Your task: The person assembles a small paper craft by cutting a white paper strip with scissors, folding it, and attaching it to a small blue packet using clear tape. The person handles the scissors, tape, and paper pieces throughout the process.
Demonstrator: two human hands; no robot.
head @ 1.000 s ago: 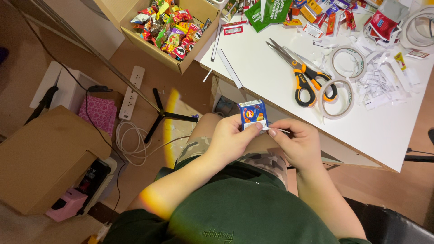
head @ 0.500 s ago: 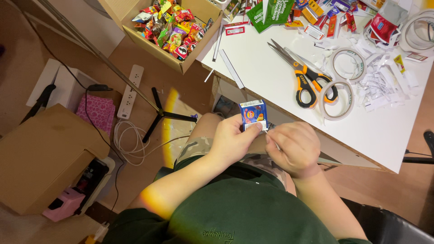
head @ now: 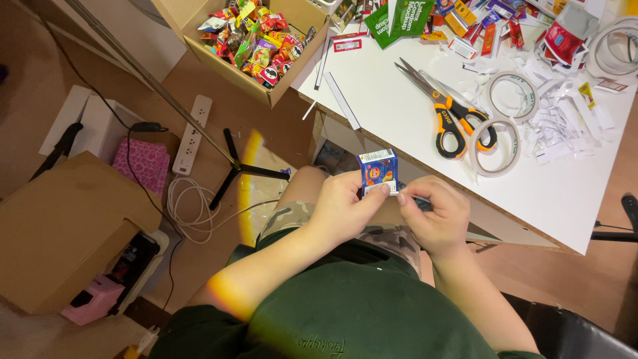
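a white worktable [head: 558, 199] strewn with paper scraps spans twelve to three o'clock. over the lap, the left hand [head: 342, 206] pinches a small blue carton [head: 377, 171]; the right hand [head: 435, 216], drawn closer than a second ago, is closed against its lower edge, suggesting fine folding.

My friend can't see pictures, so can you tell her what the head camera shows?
Seen from above, a seated person's left hand holds a small blue packet over the lap, with the right hand pinching at its lower edge. Beside them, a white table holds orange-handled scissors, tape rolls and paper scraps; a cardboard box of snacks sits further off.
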